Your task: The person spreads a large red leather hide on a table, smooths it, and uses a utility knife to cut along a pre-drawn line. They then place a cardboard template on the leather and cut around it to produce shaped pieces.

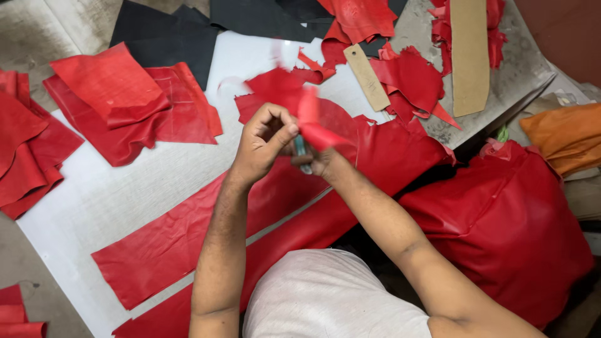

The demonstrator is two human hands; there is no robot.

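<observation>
Scrap (316, 119) of red leather between fingers (285, 128)

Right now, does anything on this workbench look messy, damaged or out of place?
Yes: jagged red scraps lie scattered at the far edge of the white sheet, beside a tan card strip. The red piece at both hands is blurred.

the person wears a light grey t-shirt (325, 294) with short sleeves, plain and without any print. the cloth looks soft and has small folds near its upper edge. both forearms are bare above the t-shirt, and the left hand (261, 145) shows no ring, watch or glove.
</observation>
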